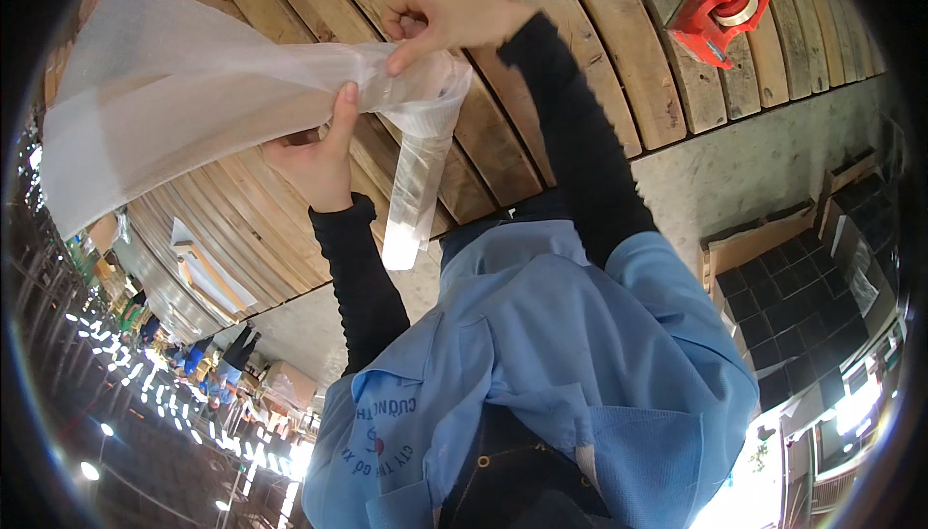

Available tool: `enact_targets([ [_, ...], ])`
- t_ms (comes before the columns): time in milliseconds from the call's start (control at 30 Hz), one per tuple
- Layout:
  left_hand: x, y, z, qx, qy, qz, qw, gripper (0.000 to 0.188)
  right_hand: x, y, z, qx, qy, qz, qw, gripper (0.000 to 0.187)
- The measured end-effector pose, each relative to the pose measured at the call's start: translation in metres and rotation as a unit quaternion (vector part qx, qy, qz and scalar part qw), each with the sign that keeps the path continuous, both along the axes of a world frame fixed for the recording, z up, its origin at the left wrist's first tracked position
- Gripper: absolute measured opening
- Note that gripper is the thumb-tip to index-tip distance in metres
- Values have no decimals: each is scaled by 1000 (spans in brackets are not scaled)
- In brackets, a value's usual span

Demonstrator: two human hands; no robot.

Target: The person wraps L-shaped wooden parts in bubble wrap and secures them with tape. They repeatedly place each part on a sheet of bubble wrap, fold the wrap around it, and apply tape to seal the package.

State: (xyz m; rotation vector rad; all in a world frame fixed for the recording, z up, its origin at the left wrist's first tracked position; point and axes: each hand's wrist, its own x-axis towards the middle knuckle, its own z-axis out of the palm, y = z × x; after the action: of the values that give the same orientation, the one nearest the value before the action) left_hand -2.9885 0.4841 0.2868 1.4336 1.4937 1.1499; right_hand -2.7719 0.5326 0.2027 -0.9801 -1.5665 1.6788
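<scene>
A long, translucent white foam sheet [184, 94] stretches over the slatted wooden table, fanned out wide at the left and gathered narrow at the right. My left hand [324, 157] is closed on its lower edge, thumb on top and fingers underneath. At the gathered end, my right hand [445, 26] is closed with thumb and fingers pinching the sheet. From that end a wrapped, tube-like length [418, 191] hangs toward my body; whatever lies inside cannot be made out. To the right stands a red tape dispenser [720, 12] with a roll of tape in it.
Gaps run between the planks of the wooden table [580, 45]. Flat pieces of board [208, 273] lie on its left part. Grey concrete floor [754, 157] borders the table. Stacked dark blocks [793, 302] with cardboard sit at right. People [217, 374] are far off at left.
</scene>
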Motion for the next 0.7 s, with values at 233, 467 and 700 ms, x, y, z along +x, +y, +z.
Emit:
enact_targets([
  [233,-5,8,-9,14,-50,31,998,75,-18,20,-16,166,34,-31,985,78],
  [467,27,32,-23,23,-2,32,999,80,-87,-42,-22,256,-25,-300,919,82],
  [700,-65,-13,7,-103,-49,-66,991,55,26,-27,-14,-65,329,-111,935,95],
])
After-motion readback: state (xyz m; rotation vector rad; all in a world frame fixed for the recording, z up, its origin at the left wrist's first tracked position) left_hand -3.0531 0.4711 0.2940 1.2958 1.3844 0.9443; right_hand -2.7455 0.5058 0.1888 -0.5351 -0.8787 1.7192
